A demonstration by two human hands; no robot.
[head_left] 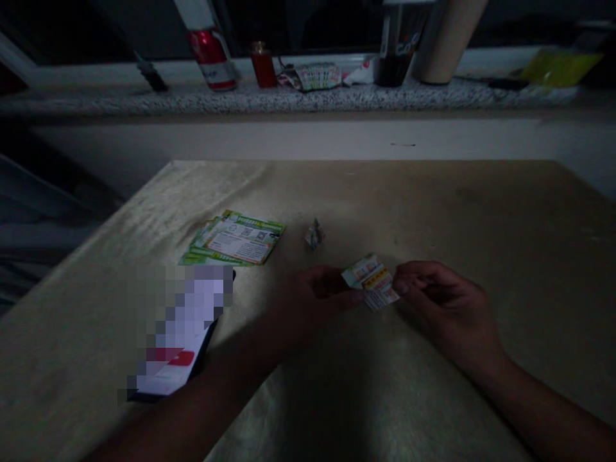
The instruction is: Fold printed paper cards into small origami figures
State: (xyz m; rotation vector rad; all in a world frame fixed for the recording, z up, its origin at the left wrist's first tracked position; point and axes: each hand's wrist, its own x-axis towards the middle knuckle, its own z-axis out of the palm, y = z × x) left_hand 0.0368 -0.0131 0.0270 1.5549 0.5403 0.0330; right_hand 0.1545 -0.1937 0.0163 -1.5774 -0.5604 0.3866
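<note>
a: item one, and its place?
b: small printed paper piece (371, 282), multicoloured, creases hard to make out; between both hands, over the tan tabletop (433, 205). contact with the surface: cannot tell.
a: handling notes?
b: by judgement: light fingertip pressure, edges kept square, both sides steadied evenly; poor light favours slow alignment.
a: grip, left hand (315, 289)?
b: pinching, thumb at the lower-left edge, forefinger partly hidden by the left corner; slight gap behind the tips.
a: right hand (447, 308)?
b: thumb and forefinger closed on the right corner, other fingers curled.
a: adjacent stock?
b: one folded paper piece (315, 235), beyond; green flyers (248, 237), stacked, left.
</note>
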